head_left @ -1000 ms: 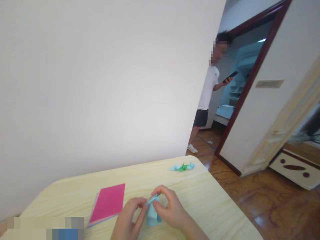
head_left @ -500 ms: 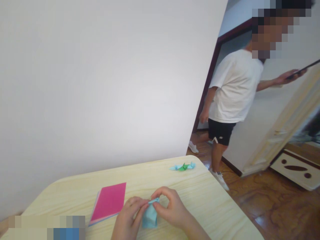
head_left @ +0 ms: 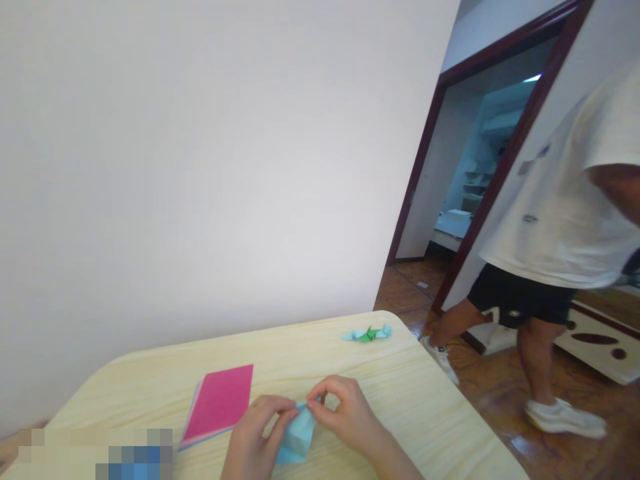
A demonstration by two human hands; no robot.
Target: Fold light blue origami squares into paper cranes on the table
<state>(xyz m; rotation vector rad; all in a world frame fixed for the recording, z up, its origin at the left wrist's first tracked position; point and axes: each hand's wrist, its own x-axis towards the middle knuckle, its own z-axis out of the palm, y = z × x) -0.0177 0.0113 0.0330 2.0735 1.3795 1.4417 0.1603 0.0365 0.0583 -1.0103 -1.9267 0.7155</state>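
Note:
Both of my hands pinch a light blue sheet of folded paper (head_left: pixel 299 433) low over the near part of the table. My left hand (head_left: pixel 259 427) grips its upper left edge between thumb and fingertips. On the upper right corner, my right hand (head_left: pixel 345 412) closes thumb and index finger. The paper hangs below the fingertips with creases showing, and its lower left part spreads out toward the table. My fingers cover the top edge. Left of my hands lies a stack of coloured paper (head_left: pixel 220 403) with a pink sheet on top.
Small folded paper figures (head_left: pixel 369 334), light blue and green, sit in a row near the table's (head_left: pixel 150 380) far right corner. A white wall (head_left: pixel 225 167) rises behind. On the right, a person in a white shirt (head_left: pixel 565 200) walks past a doorway.
The blue paper has opened out somewhat, its lower left part now spread wider. My right hand has shifted slightly right. The person has moved rightward and closer.

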